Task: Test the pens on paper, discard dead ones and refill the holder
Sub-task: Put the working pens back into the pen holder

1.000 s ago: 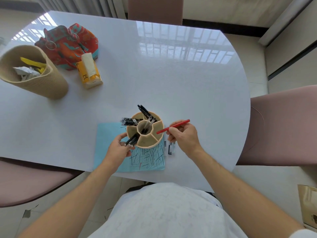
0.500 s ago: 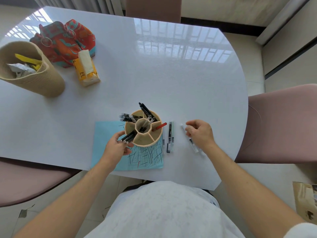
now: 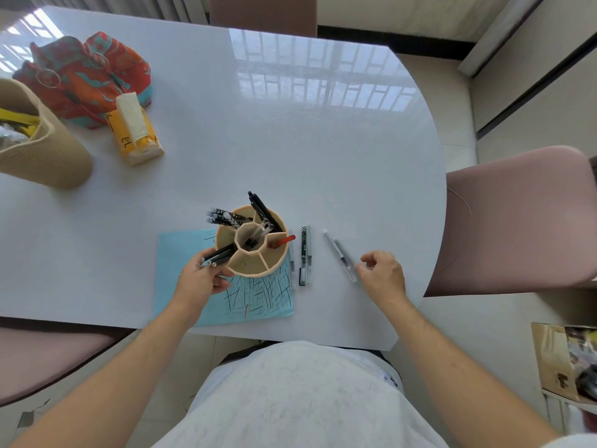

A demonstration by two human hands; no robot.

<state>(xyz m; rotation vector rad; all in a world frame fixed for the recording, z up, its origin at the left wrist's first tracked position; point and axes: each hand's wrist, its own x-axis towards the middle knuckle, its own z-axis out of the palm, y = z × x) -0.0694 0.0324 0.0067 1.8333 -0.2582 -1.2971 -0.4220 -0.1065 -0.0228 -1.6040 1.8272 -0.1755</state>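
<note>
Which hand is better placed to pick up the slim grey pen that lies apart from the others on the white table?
The right hand. Its fingertips are right beside the lower end of the slim grey pen. The left hand is busy steadying the tan round compartmented pen holder on the far side.

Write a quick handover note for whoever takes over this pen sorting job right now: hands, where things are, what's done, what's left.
Left hand grips the pen holder at its near-left side, on the blue paper.
Right hand holds nothing, fingers loosely curled beside the clear pen on the table.
Done: paper is covered in test strokes; the red pen and several black pens sit in the holder.
Left: the clear pen and the pens lying just right of the holder. The beige bin stands far left.
</note>
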